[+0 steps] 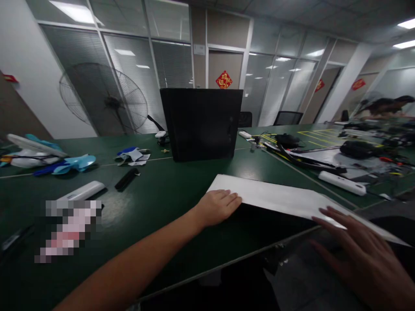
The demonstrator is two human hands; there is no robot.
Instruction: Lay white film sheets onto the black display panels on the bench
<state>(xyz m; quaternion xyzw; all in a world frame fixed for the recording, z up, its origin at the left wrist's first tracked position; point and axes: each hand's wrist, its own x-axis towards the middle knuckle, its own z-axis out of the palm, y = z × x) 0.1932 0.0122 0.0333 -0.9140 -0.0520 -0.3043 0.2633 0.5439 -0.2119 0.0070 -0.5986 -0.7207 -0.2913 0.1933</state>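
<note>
A long white sheet [275, 196], stiff paper or thin card with a crease toward its right end, reaches from the green table out past its front edge. My left hand [218, 207] is on the sheet's left end, fingers together and bent over it; the thumb is hidden. Dark shadow lies under the sheet's near edge. On the right, my right hand [369, 255] has its fingers spread and stretched along the sheet's bent part, slightly blurred. The fingertips overlap the sheet, but I cannot tell how firmly they touch.
A black upright panel [202, 125] stands behind the sheet. White power strips [342, 183] and a black object [127, 179] lie on the green table [155, 216]. Blue and white items [74, 164] are at the left. Cables and black parts clutter the right, where another person [385, 106] leans over.
</note>
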